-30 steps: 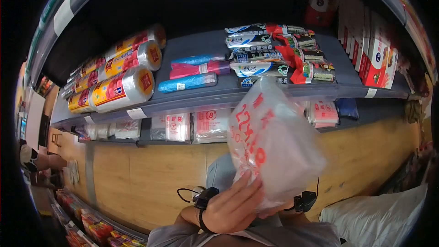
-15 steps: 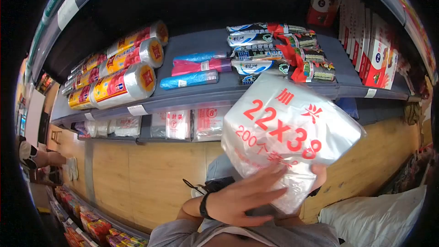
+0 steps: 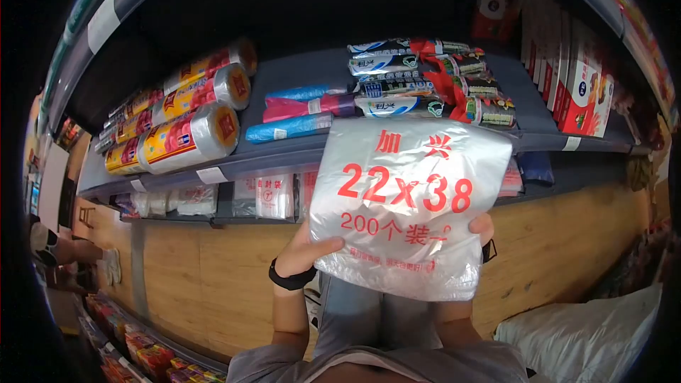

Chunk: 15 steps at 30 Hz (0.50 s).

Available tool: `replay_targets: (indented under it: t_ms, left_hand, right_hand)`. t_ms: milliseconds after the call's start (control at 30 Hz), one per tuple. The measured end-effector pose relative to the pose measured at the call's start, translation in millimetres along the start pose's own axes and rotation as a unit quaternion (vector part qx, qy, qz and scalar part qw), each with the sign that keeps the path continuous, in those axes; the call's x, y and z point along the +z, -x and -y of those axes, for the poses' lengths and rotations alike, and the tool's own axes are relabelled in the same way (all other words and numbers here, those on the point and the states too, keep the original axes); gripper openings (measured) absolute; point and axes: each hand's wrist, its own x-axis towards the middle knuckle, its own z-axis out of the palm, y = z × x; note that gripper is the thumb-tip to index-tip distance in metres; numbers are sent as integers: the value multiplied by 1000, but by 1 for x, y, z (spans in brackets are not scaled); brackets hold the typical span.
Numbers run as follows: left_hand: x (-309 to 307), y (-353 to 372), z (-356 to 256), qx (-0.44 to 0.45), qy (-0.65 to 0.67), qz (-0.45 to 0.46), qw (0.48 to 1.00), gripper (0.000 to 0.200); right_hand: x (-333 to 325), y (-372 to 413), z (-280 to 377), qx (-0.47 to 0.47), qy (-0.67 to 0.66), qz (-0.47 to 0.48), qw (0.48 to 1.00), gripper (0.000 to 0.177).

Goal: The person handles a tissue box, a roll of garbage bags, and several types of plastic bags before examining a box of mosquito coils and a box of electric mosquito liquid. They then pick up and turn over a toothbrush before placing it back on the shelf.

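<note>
A flat pack of clear plastic bags with large red numbers and characters faces me, held up in front of the shelf. My left hand grips its lower left edge, thumb across the front and the other fingers hidden behind. On the right edge, my right hand shows only its fingertip end; the rest is behind the pack. The pack's lower edge looks creased and loose. Beyond its top edge lie black garbage bag rolls with red ties.
The grey shelf carries large plastic bag rolls, blue and pink rolls and red-white boxes. Packs of zip bags sit on the lower shelf. A white sack lies at lower right. Another person's leg shows at left.
The pack has turned from tilted to nearly upright and shifted left. My left hand has moved from across its lower front to grip its left edge.
</note>
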Motion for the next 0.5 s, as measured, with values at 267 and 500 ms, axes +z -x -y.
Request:
replay_targets:
  t_ms: [267,500]
  left_hand:
    - [11,0,-9,123,-120,-68,983,76]
    - [2,-1,1,203,-124,-118,964,71]
  right_hand:
    - [10,-10,-3,-42,-22,-32,998,65]
    - [27,-22,-1,-128,445,-235,855,58]
